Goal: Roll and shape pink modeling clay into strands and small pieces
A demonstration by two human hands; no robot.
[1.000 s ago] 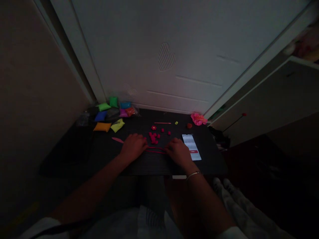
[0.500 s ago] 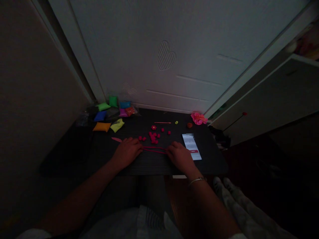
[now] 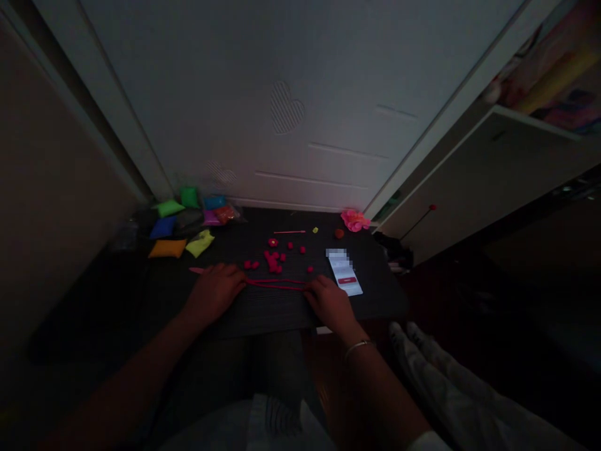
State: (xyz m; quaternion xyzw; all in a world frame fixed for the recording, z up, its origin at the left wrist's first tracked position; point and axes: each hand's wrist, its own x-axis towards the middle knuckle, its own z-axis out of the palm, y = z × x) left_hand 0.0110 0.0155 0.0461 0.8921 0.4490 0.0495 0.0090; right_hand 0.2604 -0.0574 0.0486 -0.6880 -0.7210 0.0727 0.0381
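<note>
Two thin pinkish-red clay strands [image 3: 277, 284] lie side by side across the dark table. My left hand [image 3: 218, 289] has its bent fingers over their left end, and my right hand [image 3: 331, 303] is closed over the right end. Just beyond the strands are a knobbly red clay lump [image 3: 272, 260] and several small red balls, one of them a ball [image 3: 310, 269] close to my right fingertips. A small red clay flower [image 3: 273, 242] with a pale centre sits behind the lump. Partly covered by my left hand is a flat pink tool [image 3: 196, 270].
Packets of coloured clay, including an orange packet [image 3: 167, 248] and a yellow packet [image 3: 200, 243], sit at the back left. A lit phone [image 3: 345, 273] lies right of my right hand. Farther back are a thin pink stick [image 3: 289, 232], a brownish-red ball [image 3: 339, 233] and a pink flower [image 3: 355, 220].
My left hand has slid left, widening the gap between my hands, and the strands between them show longer. Red balls beside both hands have come into sight. The view has turned right.
</note>
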